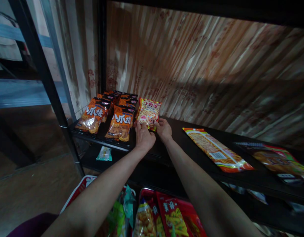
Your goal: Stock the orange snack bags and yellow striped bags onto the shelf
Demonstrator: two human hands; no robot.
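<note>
A yellow and red snack bag (149, 112) stands nearly upright on the black shelf (174, 144). My left hand (144, 136) grips its lower left corner, and my right hand (163, 129) closes on the lower right corner. Just left of it, orange and black snack bags stand in two rows; the front ones are a left bag (92, 117) and a right bag (120, 123). The underside of each hand's grip is partly hidden.
Farther right on the shelf lie a flat yellow and orange bag (216, 151) and a darker bag (277, 161). Below are a small teal packet (104, 153) on the lower shelf and baskets holding red snack bags (173, 214). A black post (40, 69) rises at left; a curtain (203, 65) hangs behind.
</note>
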